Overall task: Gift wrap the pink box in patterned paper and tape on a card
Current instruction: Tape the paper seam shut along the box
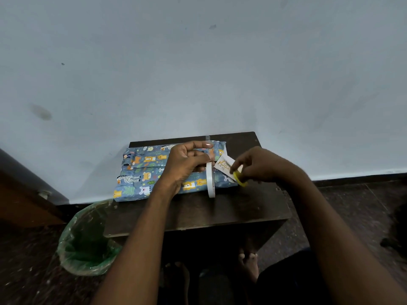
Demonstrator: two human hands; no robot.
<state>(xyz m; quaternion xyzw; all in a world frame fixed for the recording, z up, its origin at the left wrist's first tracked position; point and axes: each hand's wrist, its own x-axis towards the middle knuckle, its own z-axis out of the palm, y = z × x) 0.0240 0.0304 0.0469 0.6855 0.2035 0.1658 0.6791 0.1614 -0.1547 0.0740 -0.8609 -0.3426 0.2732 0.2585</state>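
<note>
- A wrapped box (154, 170), covered in blue paper printed with cartoon animals, lies along the far edge of a small dark wooden worktop (220, 210) that stands against a pale wall (198, 62).
- The left hand (187, 164) rests over the right half of the box, its grip curled round a white roll of tape (210, 179) that stands on edge at the box's near side.
- A short strip of clear tape (208, 137) rises from the box's far edge, just above the left fingers.
- A small white card (223, 165) with gold lettering lies tilted on the box's right end, near the worktop's far right corner.
- The right hand (257, 166) is at the card's right edge, its grip pinching a small yellow ring-shaped thing (240, 179); what it is cannot be told.
- A bin lined with a green bag (88, 238) stands on the floor by the worktop's near left corner.
- Bare feet (248, 265) show under the worktop.
</note>
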